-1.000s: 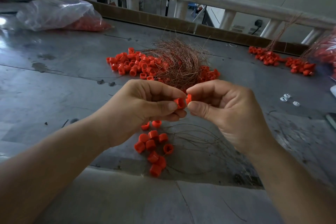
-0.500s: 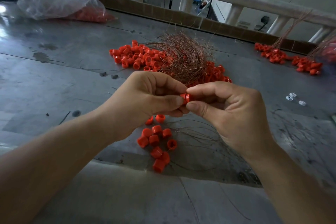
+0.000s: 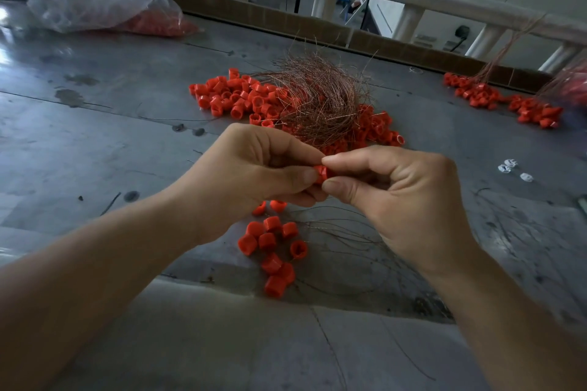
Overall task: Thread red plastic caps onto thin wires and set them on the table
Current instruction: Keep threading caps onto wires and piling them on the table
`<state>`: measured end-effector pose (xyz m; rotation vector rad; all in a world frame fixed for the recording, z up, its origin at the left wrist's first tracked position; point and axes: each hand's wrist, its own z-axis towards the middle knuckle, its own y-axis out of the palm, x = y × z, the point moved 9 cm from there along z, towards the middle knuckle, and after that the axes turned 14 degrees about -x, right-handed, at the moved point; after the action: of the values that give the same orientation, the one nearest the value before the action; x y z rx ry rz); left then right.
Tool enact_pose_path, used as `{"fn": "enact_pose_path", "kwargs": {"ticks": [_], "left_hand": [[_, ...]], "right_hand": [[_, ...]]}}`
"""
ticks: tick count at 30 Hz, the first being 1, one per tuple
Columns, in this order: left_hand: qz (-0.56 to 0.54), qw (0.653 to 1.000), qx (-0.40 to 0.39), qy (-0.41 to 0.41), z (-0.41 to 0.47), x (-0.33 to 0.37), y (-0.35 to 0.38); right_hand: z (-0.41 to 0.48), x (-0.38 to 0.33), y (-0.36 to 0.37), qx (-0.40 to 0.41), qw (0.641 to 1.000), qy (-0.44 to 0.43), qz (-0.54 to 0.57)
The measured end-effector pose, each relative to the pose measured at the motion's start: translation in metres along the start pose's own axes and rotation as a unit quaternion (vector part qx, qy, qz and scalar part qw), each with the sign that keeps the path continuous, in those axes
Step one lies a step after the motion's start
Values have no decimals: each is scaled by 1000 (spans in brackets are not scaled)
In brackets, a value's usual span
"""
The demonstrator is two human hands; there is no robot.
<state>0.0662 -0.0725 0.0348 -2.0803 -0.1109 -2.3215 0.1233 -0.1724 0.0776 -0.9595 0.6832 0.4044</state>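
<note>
Several caps, one cluster (image 3: 273,251), lie nearest us on table (image 3: 95,143), touching loose wires (image 3: 349,238) to their right. Above them our left hand (image 3: 251,174) and right hand (image 3: 397,197) meet, each pinching one cap (image 3: 321,172) between thumb and forefinger; we cannot tell if wire is in it. Bare metal left of our left forearm. Farther: pile (image 3: 241,95) under bundle (image 3: 320,105). Second pile (image 3: 502,98) far right, near cardboard lip (image 3: 260,14). Bag (image 3: 104,0) far left.

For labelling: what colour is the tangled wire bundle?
Wire bundle is coppery brown, clearest in head view.
</note>
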Motion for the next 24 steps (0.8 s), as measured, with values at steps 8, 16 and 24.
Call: {"fn": "enact_pose_path", "kwargs": {"ticks": [8, 16, 24], "left_hand": [[10, 1000, -25, 0, 0, -2, 4], [13, 999, -32, -3, -3, -5, 4], [-44, 998, -48, -14, -2, -9, 4]], "right_hand": [[-2, -3, 1, 13, 999, -21, -20], [-6, -7, 3, 19, 998, -42, -50], [-2, -7, 3, -3, 998, -67, -7]]}}
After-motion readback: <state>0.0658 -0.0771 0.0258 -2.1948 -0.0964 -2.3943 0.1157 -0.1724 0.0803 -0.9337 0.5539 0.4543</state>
